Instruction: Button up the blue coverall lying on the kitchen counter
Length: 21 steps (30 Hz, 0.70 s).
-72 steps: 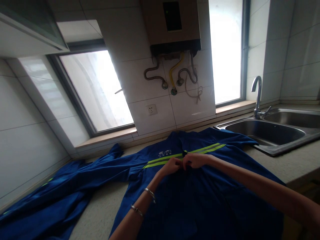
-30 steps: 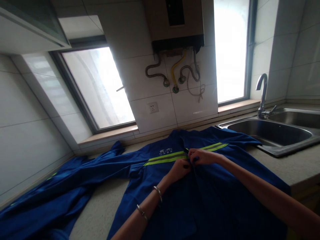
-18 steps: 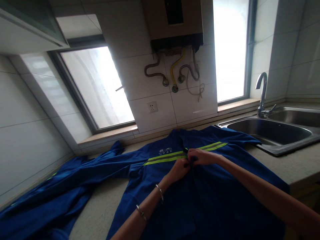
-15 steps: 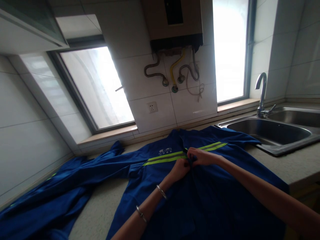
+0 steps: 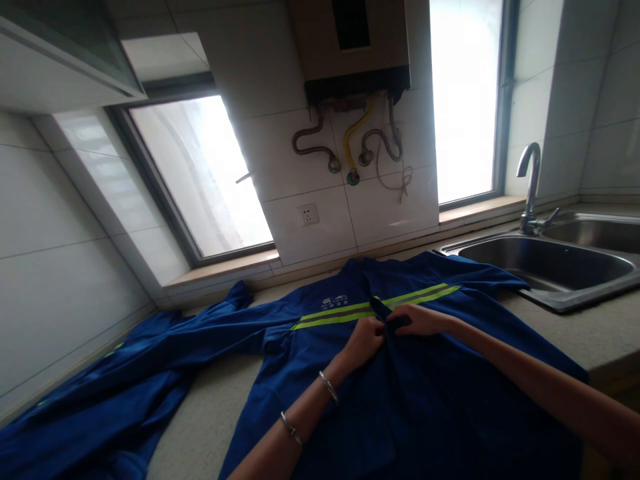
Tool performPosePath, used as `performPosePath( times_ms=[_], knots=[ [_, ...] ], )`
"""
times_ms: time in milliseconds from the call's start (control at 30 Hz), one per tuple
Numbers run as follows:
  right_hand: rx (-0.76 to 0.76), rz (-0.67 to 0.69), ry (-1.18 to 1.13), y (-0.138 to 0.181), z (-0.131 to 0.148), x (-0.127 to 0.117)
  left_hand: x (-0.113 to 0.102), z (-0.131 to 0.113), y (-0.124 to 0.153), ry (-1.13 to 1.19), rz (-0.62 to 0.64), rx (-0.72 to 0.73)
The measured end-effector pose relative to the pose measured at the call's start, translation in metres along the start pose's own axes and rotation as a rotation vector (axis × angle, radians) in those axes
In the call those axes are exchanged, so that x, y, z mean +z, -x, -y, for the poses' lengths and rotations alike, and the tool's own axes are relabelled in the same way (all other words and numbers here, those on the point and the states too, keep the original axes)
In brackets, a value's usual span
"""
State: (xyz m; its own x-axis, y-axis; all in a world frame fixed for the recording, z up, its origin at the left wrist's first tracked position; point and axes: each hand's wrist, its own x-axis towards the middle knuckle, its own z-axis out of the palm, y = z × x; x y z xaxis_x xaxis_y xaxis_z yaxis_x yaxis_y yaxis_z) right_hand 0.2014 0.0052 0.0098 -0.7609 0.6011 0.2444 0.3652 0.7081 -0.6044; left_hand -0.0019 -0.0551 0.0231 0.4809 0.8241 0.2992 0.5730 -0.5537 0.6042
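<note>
A blue work jacket [image 5: 320, 373] with yellow-green reflective stripes and a white chest logo lies spread, front up, on the countertop. At its front opening, just below the stripe, my left hand [image 5: 367, 341] pinches the placket edge. My right hand [image 5: 423, 321] grips the same placket from the other side, its fingers close to the left ones. The fingertips and any fastener between them are too dark to make out. Two silver bangles circle my left wrist and forearm. The jacket's right-side sleeve reaches the sink's edge.
More blue clothing [image 5: 100, 393] lies on the counter [image 5: 200, 407] at the left. A double steel sink [image 5: 545, 260] with a faucet [image 5: 531, 180] is at the right. A water heater [image 5: 355, 47] with pipes hangs on the tiled wall between two windows.
Both hands have shifted slightly down the placket, and the right hand has dropped below the stripe. The view has moved a little. The jacket stays spread in place.
</note>
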Motion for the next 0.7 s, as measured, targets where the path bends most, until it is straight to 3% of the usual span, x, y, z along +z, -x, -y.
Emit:
performPosePath(
  times_ms=[167, 300, 533, 700],
  knots=[
    [0.041, -0.04, -0.317, -0.001, -0.003, 0.002, -0.009, 0.0, 0.001, 0.068, 0.022, 0.025],
    [0.043, -0.056, -0.493, -0.002, 0.003, 0.004, -0.009, 0.005, 0.003, 0.215, -0.013, -0.081],
    [0.05, -0.168, -0.416, -0.008, 0.005, 0.012, 0.003, 0.006, 0.003, 0.608, -0.153, -0.299],
    [0.048, -0.223, -0.313, -0.009, 0.007, 0.016, 0.01, 0.008, 0.006, 0.719, -0.186, -0.327]
  ],
)
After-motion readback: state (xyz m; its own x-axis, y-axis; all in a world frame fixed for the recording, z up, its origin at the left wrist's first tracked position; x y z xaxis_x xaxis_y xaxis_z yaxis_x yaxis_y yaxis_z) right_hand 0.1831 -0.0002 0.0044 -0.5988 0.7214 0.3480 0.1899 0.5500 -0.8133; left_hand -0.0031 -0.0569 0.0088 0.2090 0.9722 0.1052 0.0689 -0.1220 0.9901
